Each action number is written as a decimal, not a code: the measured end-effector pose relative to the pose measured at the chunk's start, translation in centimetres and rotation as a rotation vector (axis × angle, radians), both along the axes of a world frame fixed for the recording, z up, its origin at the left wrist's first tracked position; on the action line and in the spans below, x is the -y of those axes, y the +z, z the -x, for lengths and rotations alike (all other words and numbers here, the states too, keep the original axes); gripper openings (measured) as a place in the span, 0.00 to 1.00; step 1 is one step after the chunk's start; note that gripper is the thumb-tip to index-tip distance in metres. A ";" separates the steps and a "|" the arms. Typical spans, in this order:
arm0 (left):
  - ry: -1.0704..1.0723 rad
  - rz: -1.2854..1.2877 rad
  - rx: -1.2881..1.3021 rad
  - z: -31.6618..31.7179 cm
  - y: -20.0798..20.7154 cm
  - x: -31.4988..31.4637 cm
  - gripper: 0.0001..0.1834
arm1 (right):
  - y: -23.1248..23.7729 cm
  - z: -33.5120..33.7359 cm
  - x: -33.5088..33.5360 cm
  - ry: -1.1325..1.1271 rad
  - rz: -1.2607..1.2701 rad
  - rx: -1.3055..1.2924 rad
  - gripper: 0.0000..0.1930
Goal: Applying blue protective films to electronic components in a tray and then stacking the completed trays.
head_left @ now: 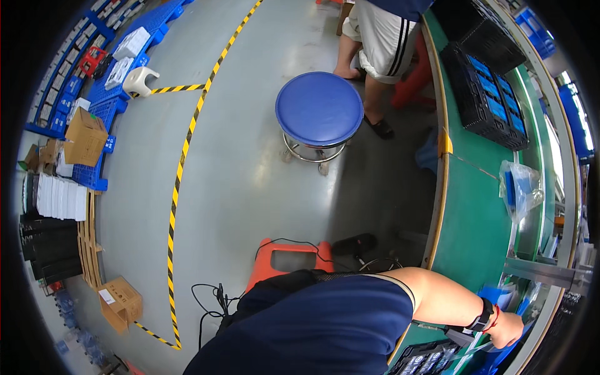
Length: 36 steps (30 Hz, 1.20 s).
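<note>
My left arm reaches right across the green workbench, with a dark watch and a red cord at the wrist. Near the bench's far rail, my left hand is closed, its fingers curled down and mostly hidden. Blue material and some clear plastic lie right under it; what the fingers hold I cannot make out. Just beyond the wrist are blue and clear plastic packets. A black tray with light-coloured pieces lies on the bench below my forearm. My right hand is out of the picture.
Black crates with blue packs stand farther along the bench, near a clear bag. A blue round stool and a red stool with cables stand on the floor. Another person stands beyond. Cartons line the left.
</note>
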State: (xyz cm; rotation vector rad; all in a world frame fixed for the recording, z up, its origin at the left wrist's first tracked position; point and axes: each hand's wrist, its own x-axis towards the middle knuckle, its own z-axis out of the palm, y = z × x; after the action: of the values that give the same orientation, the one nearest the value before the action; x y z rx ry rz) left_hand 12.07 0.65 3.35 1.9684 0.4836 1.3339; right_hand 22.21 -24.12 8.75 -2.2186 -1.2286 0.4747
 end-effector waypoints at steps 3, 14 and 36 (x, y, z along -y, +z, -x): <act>-0.056 0.029 -0.068 0.2 0.2 -0.2 0.11 | 0.5 0.2 -0.9 0.034 -0.005 0.022 0.10; -0.138 0.130 0.011 0.7 0.0 0.0 0.06 | 0.2 -0.1 -1.8 0.113 -0.014 0.034 0.08; -0.238 0.461 -0.123 7.0 0.6 0.0 0.14 | -4.4 -0.9 -5.0 -0.099 -0.158 -0.513 0.05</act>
State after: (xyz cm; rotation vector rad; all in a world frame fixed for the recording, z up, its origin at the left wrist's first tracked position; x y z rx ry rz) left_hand 5.08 0.60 3.90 1.6652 0.5401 0.8649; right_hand 23.06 -19.11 4.36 -1.8535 -0.8475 0.8147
